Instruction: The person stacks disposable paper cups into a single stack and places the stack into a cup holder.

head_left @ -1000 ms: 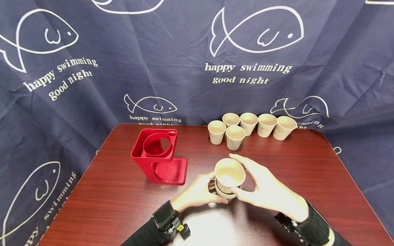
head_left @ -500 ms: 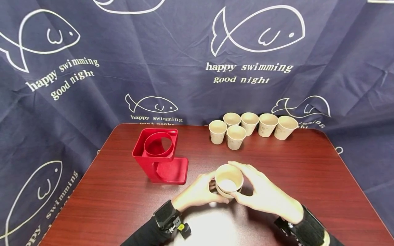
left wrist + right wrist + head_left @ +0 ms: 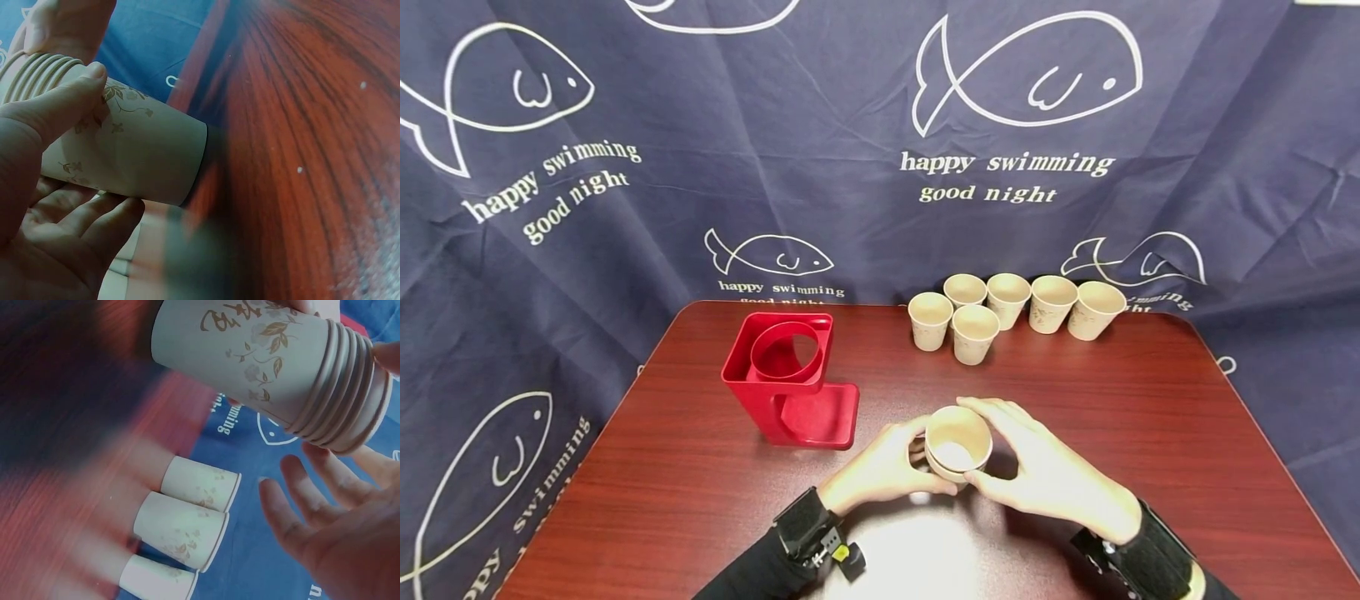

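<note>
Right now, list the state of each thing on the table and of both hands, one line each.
stack of nested paper cups: upright, mouth up, held between both hands.
left hand: fingers curled round the stack's side.
right hand: fingertips at the top cup's rim.
six loose paper cups: upright, unstacked, grouped at the table's far edge.
red cup holder: upright; ring holds no cup.

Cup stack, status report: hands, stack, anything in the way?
Left hand grips cup stack. Right hand pinches its rim. Stack nested, above table. Six loose cups and red holder stand apart; nothing blocking.
</note>
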Motion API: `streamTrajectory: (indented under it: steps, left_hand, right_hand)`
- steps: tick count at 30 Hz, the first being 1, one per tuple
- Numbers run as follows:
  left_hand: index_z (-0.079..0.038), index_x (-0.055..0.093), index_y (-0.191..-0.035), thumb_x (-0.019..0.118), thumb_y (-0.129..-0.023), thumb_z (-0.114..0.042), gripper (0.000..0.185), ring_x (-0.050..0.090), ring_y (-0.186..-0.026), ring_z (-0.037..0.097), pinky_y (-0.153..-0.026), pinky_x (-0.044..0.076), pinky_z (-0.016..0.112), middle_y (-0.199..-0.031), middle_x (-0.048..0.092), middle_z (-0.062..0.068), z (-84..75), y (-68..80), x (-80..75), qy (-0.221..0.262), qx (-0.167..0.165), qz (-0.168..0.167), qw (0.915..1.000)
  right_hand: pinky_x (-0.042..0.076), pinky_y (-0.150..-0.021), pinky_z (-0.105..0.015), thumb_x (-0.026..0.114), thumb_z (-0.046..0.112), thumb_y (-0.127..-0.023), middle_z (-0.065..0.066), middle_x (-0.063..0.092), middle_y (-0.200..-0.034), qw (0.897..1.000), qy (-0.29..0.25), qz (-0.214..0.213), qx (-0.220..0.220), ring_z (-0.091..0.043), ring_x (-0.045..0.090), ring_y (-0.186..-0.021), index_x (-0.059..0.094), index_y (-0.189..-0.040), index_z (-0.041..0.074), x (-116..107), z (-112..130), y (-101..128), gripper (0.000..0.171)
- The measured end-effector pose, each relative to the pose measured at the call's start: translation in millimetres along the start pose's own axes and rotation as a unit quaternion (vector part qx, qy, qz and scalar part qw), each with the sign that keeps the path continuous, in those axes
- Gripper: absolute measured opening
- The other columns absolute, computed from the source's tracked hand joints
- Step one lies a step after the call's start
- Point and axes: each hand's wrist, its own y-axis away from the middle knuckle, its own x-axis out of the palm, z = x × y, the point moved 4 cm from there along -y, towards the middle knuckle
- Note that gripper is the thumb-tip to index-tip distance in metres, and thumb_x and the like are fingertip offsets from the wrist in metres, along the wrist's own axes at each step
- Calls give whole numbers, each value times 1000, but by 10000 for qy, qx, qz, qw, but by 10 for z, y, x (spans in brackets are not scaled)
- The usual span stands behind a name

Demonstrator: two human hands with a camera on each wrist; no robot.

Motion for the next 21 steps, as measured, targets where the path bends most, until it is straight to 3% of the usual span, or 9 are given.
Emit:
streamTrajectory:
  steps: [3, 12, 21]
  left_hand:
    - [-19, 59, -136, 94, -75, -20, 71, 67, -121, 10, -106, 52, 23, -126, 71, -5, 0, 3, -4, -39, -6, -19, 10000]
    - [-19, 59, -137, 94, -75, -21, 71, 65, -120, 4, -107, 51, 23, -127, 71, -6, 7, 8, -7, -173, -18, -47, 9998]
    - [-20, 59, -138, 94, -75, -21, 72, 66, -121, 8, -107, 51, 23, -128, 70, -5, 16, 6, -3, -63, -23, -38, 10000]
  right_hand:
    - [46, -107, -30, 84, 45, -84, 14, 54, -144, 9999, -38, 77, 98, -8, 54, -130, 43, -153, 33, -11, -2, 12, 81]
    - [48, -106, -35, 81, 48, -86, 14, 55, -144, 9997, -29, 106, 211, -7, 54, -130, 44, -152, 36, -32, 1, 12, 76]
    - [50, -105, -38, 82, 48, -86, 13, 56, -143, 9998, 60, 77, 178, -8, 55, -130, 45, -152, 34, -11, -3, 20, 76]
